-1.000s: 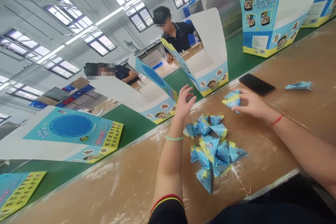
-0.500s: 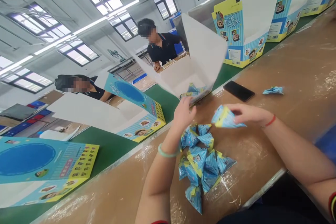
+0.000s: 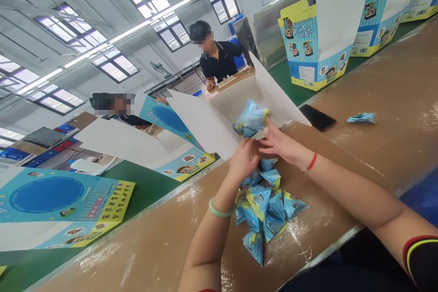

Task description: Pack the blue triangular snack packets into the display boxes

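Note:
My left hand point(image 3: 243, 160) grips the near lower edge of an open white-lined carton point(image 3: 219, 118), which is tipped with its mouth towards me. Several blue and yellow triangular packets point(image 3: 251, 118) lie in the carton's mouth. My right hand point(image 3: 281, 145) reaches in with its fingers spread, one fingertip touching those packets. A loose pile of the same packets point(image 3: 268, 207) lies on the brown taped table point(image 3: 376, 100), right under both wrists.
A black phone point(image 3: 317, 117) and one stray packet point(image 3: 361, 117) lie to the right on the table. Printed cartons point(image 3: 308, 54) stand on the green belt point(image 3: 147, 187) beyond, with flattened ones point(image 3: 51, 200) at left. Two people work across the belt.
My left hand has pulled the carton off the belt and tipped it towards me. My right hand carried a packet from the table to the carton's mouth and opened.

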The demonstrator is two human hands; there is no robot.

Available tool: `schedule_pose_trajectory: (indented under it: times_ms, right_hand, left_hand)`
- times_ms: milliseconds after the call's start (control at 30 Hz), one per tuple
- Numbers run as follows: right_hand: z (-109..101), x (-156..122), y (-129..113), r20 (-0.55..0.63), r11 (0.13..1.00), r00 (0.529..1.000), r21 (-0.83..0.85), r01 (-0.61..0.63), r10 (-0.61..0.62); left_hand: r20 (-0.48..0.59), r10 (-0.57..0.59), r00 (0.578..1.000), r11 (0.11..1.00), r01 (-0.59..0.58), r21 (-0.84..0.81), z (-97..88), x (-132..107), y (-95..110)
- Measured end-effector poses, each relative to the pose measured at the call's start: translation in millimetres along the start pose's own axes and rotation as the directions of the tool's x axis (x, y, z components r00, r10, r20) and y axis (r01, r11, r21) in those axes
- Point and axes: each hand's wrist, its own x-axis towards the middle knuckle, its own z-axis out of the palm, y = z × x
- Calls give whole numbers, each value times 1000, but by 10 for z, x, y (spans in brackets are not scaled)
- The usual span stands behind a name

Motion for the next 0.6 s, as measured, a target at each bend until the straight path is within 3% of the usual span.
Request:
schedule_pose_trajectory:
  times_ms: [100,200,300,400,500,600]
  right_hand:
    - [-42,-50,-87,90,991,990,-88,-100,108]
    - [-215,-211,10,190,963,979,-267,-25,78]
    - [-421,-305,242,178,806,982,-572,153,-61]
    - [-586,-316,432,276,594,960,-765,249,-46]
    - [-706,-315,483,378,545,926,-778,314,6]
    - [-813,-325,448,378,511,926,-795,327,-3]
  left_hand:
    - [-6,7,1000,1000,-7,-7,-23,47,48]
    - [-22,-35,999,999,35,-3,-61,136,63]
    - [-89,-70,994,998,69,-4,-94,304,15]
    - [-170,-119,978,993,120,-9,-130,544,-93]
    - [-199,-187,962,982,191,3,-179,819,-208]
    - [-180,-252,951,965,261,26,-216,1061,-266]
